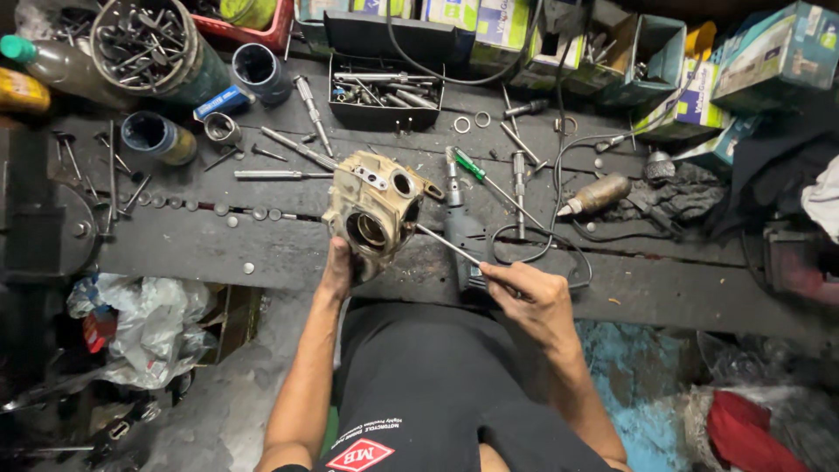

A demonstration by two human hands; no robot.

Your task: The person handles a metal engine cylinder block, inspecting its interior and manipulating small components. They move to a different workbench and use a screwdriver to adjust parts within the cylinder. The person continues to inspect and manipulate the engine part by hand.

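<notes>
Your right hand (533,293) sits nearest you at the bench (218,249) edge, its fingers pinched shut on a thin metal rod (446,246) that slants up and left to the engine casing (376,205). The rod's tip meets the casing's right side, near the large round bore. Your left hand (336,267) grips the casing from below, fingers wrapped on its lower edge, tilting it up off the dark bench. Keep that grip firm so the casing does not rock as you probe, and steady the rod low on its shaft for control; a slip could likely scratch the bore. Just beyond the casing lie a green-handled screwdriver (468,164) and loose sockets and bolts. Farther back stands a black tray of tools (384,92), with cartons along the far edge.
</notes>
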